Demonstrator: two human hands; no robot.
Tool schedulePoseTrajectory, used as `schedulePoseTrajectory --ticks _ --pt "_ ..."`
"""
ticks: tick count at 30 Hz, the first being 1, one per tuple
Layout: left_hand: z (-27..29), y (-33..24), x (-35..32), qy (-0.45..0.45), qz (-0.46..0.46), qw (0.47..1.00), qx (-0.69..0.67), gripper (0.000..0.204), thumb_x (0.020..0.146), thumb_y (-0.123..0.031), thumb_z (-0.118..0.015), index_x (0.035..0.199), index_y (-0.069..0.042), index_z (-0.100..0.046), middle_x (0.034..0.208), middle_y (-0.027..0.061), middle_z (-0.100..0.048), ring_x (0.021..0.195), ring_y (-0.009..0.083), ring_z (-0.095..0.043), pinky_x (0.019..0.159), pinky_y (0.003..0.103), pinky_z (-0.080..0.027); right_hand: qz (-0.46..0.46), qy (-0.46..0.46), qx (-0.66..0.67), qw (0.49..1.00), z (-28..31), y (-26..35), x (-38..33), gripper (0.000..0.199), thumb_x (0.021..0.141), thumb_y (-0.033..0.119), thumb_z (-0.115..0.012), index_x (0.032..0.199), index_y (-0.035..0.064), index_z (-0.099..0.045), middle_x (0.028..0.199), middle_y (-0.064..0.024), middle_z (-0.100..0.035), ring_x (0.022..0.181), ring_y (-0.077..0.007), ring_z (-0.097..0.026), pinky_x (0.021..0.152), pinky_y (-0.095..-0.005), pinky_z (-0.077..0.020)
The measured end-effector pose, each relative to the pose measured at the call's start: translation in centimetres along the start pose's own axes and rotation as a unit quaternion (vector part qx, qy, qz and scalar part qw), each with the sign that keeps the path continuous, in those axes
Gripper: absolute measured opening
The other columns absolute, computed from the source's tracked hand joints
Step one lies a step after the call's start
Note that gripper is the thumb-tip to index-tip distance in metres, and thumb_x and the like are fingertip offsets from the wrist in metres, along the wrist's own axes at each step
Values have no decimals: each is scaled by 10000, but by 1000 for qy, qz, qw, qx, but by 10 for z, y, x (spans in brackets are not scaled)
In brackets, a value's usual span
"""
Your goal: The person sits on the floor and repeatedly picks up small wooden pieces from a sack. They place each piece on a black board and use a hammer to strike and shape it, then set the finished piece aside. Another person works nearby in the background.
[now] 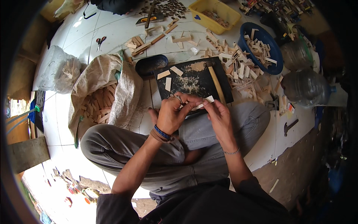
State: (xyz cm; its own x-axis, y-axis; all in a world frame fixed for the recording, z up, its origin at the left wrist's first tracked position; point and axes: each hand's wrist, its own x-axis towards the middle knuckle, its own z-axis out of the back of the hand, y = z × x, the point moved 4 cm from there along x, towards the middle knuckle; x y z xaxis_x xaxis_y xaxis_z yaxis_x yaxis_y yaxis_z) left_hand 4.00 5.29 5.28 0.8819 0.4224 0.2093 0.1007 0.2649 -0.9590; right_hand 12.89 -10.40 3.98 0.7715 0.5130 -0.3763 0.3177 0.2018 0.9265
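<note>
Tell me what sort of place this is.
Likely an informal floor-level woodcraft workshop. Both hands hold a small wood strip above a dark work board dusted with sawdust; a hammer lies on it, and cut wood pieces heap beside it.

Between your left hand [172, 114] and right hand [220, 117] you have a pale, cream-coloured wood strip [203, 103]. Your left wrist carries a blue band over a brown one [161, 133]; your right wrist has a thin silver bracelet [232, 152]. Your trousers [123, 143] are grey. Just above your hands in the frame lies a black board [194, 78] dusted with tan sawdust. At upper right sits a deep blue basin [265, 46] filled with light wood offcuts, and at top centre a yellow tray [214, 15]. Left of centre, a beige woven sack [100, 80] shows orange-brown wood pieces inside. The floor tiles [112, 31] are white.
</note>
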Motion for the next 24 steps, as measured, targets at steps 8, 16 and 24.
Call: schedulePoseTrajectory --ticks 8,16,24 --pt "0 1 1 10 1 1000 26 144 937 -4 -728 1072 -39 -767 1020 87 -781 916 181 -744 817 311 -574 22 7 -7 1000 0 -3 4 311 1038 286 -685 1113 -14 -716 993 -44 -746 958 -77 -654 874 -231 -484" --pt "-1 0 2 8 -6 1000 19 152 938 -3 -726 1081 -37 -766 1020 89 -780 916 179 -744 815 306 -575 14 3 -10 1000 1 -3 3 299 1040 278 -682 1100 -13 -718 995 -45 -749 955 -76 -654 872 -227 -481" --pt "1 -8 4 23 -35 998 41 236 902 17 -696 1109 -70 -769 1043 88 -774 941 275 -705 827 377 -564 25 15 -3 1000 0 -1 2 295 1046 272 -673 1102 -14 -716 999 -38 -747 956 -72 -650 873 -224 -476"
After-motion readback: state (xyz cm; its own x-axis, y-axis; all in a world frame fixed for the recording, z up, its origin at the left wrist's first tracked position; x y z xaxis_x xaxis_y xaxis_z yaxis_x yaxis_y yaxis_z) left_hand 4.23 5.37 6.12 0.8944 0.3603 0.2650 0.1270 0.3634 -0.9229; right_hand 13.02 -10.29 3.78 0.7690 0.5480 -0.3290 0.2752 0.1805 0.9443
